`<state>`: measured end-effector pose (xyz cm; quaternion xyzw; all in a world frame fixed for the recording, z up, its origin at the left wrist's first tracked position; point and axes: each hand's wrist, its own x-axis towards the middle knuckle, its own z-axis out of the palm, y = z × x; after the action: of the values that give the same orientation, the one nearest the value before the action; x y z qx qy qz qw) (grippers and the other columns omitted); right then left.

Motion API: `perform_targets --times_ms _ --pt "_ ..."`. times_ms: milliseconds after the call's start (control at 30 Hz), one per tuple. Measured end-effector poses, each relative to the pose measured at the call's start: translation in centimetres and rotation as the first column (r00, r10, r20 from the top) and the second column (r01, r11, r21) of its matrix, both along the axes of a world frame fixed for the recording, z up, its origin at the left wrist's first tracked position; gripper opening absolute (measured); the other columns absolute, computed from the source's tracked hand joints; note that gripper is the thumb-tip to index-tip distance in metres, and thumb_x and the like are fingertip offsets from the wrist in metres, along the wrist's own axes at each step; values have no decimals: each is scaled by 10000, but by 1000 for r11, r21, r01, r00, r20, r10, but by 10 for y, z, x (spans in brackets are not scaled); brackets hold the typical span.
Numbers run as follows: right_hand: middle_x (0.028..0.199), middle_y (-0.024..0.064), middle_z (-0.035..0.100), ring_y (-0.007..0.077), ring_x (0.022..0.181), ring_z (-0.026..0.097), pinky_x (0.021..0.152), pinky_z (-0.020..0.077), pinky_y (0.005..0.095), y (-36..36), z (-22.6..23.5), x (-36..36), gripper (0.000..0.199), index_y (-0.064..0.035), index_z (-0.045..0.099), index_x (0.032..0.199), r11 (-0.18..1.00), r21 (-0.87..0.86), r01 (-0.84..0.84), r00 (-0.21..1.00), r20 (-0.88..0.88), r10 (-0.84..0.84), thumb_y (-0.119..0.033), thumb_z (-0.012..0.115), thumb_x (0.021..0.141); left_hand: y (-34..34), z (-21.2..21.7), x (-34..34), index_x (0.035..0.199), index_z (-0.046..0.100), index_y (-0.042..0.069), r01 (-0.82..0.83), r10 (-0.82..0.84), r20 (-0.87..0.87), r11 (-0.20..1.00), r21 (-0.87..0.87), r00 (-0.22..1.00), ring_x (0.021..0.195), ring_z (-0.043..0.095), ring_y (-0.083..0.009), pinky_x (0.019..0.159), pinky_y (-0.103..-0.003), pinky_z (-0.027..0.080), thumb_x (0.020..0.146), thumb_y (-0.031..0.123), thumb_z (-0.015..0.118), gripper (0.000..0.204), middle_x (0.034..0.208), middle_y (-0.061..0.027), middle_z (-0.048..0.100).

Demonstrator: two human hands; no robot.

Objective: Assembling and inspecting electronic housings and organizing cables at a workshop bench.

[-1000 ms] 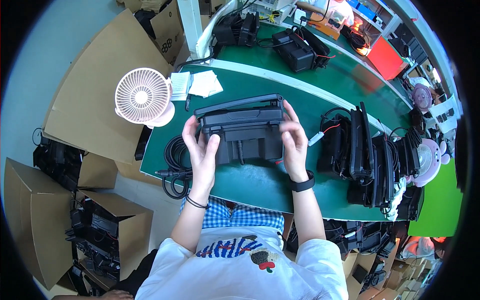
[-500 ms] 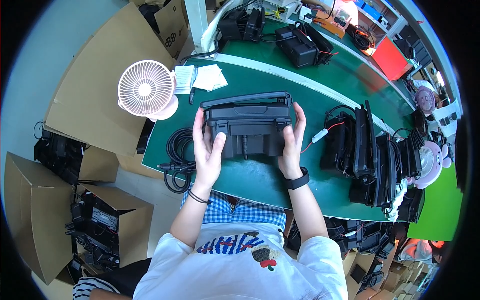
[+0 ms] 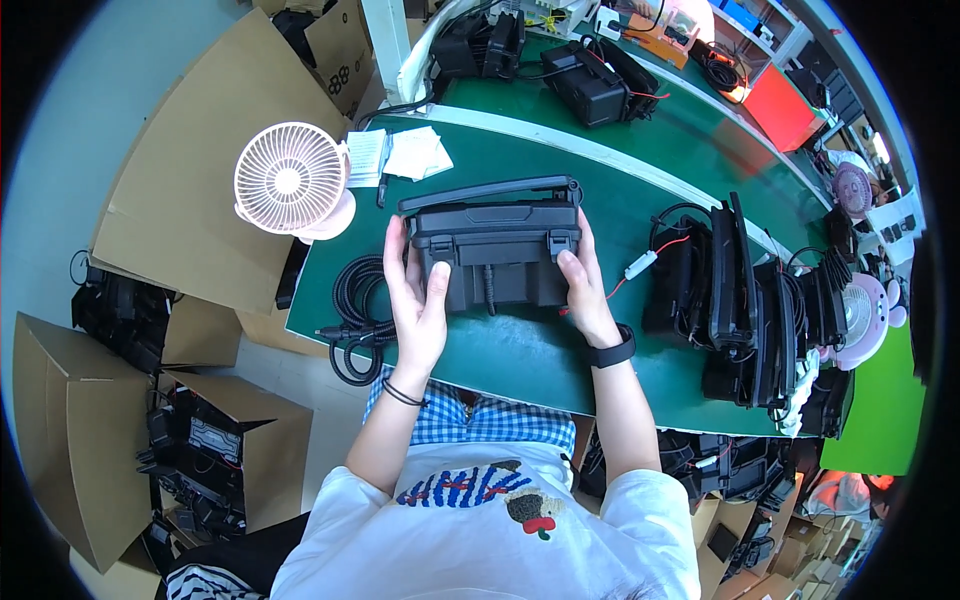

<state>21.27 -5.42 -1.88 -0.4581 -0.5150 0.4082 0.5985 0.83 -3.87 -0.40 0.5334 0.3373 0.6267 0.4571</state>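
Between my two hands is a black plastic case (image 3: 500, 240) with a top handle, front latches and a short cable hanging down its front. My left hand (image 3: 415, 300) grips its left side, thumb pressed near the left latch. On the opposite side my right hand (image 3: 587, 285) holds it, the thumb by the right latch. A red wire end shows beneath my right hand, and a white connector (image 3: 640, 265) on a red wire lies to the right. Beside my left wrist sits a coiled black corrugated cable (image 3: 358, 310) on the green table (image 3: 510, 350).
A pink fan (image 3: 290, 180) and paper slips (image 3: 415, 153) stand at the back left. Several black cases (image 3: 735, 290) line the right side, and more (image 3: 590, 85) sit on the far bench. Cardboard boxes (image 3: 280, 460) with black units are on the floor at left.
My right hand has shifted slightly down and its thumb has moved left along the case's right latch. The case stays in nearly the same place; the view has shifted slightly.
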Motion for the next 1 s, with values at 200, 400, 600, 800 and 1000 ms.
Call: perform_targets --times_ms 200,400,600,800,1000 --pt "1450 149 374 233 1310 401 1103 289 349 -4 10 5 787 -53 114 1530 996 -74 -59 998 27 61 -207 591 924 -3 1 -4 1522 140 81 1 0 24 999 -34 1000 1424 229 -289 1158 -429 195 942 116 578 728 1536 -189 200" --pt "1465 131 356 237 1280 439 1086 330 356 1 12 13 867 -86 201 1496 979 175 -102 994 -31 109 -179 736 821 -9 -12 -8 1535 93 115 16 -12 147 1000 -22 989 1400 256 -268 1155 -424 190 860 -12 593 849 1520 -153 210" --pt "1300 151 519 232 1155 550 983 454 355 -3 12 16 542 -73 367 1383 990 142 -10 910 -410 68 -320 581 951 -36 -30 -17 1521 65 134 182 -174 255 983 -8 951 1319 359 -231 1093 -376 323 751 57 690 995 1475 -110 260" --pt "1315 271 519 289 1178 540 991 428 392 2 10 17 404 -48 572 1120 965 224 -133 865 -448 224 -398 429 979 -43 -43 -11 1515 43 118 25 -28 174 999 19 984 1313 379 -215 1098 -363 325 796 212 758 1018 1455 -107 309" --pt "1338 258 514 281 1216 534 1030 413 391 2 5 12 318 -56 595 1147 965 257 -42 951 -286 118 -252 658 905 -40 -34 -9 1519 16 141 38 -39 192 999 8 981 1324 366 -226 1112 -382 308 850 41 660 934 1456 -124 302"
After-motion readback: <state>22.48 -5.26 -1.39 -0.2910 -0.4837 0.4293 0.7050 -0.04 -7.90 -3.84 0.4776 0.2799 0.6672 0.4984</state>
